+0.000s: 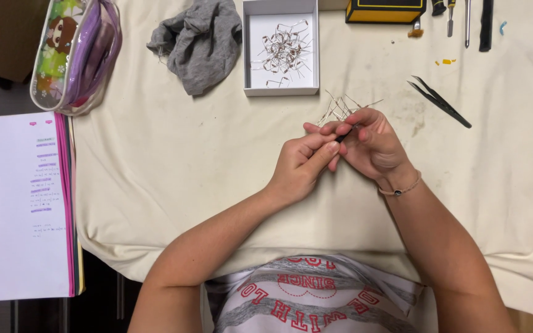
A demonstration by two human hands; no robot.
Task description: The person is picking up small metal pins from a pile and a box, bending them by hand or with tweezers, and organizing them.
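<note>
Both hands meet over the cream cloth: the right hand pinches a bundle of thin wire pieces, and the left hand closes narrow on a small dark tool. It looks like mid-sorting; separating 1 wire would need a fine, steady pinch.

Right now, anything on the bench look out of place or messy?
Minor only. A loose clump of wire-leaded parts lies on the cloth outside the white box, just beyond both hands, left hand and right hand. Small orange scraps and a stain mark the cloth near the black tweezers.
</note>
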